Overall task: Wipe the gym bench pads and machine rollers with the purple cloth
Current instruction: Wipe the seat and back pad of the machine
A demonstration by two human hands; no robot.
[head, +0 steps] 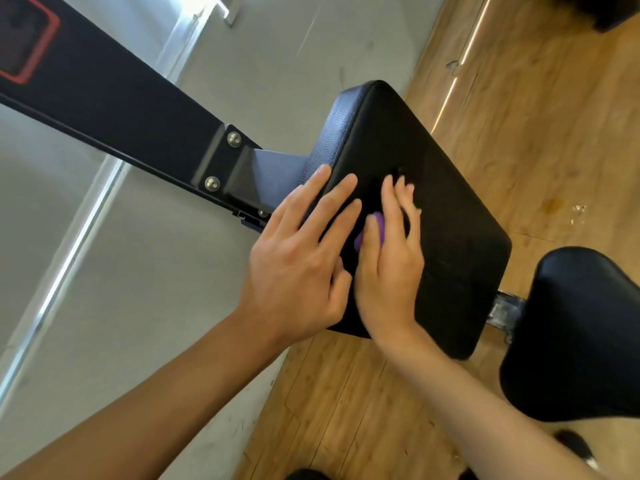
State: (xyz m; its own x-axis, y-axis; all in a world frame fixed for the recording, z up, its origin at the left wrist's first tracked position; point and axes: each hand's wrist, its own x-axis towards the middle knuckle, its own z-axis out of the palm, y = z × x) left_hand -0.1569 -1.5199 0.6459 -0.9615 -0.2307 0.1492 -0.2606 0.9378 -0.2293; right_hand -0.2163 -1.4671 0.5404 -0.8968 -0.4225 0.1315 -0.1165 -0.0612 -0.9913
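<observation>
Grey wall fills the left side and a wooden floor the right. A black machine frame runs in from the upper left and is joined to the rectangular black bench pad. A second black seat pad sits just beside it at the lower right. Both hands rest on the bench pad. The left hand lies flat on its near edge, fingers straight and spread, holding nothing. The right hand, slightly blurred, presses down with extended fingers on the purple cloth, which peeks out beside the thumb. Two bolts show on the frame bracket.
</observation>
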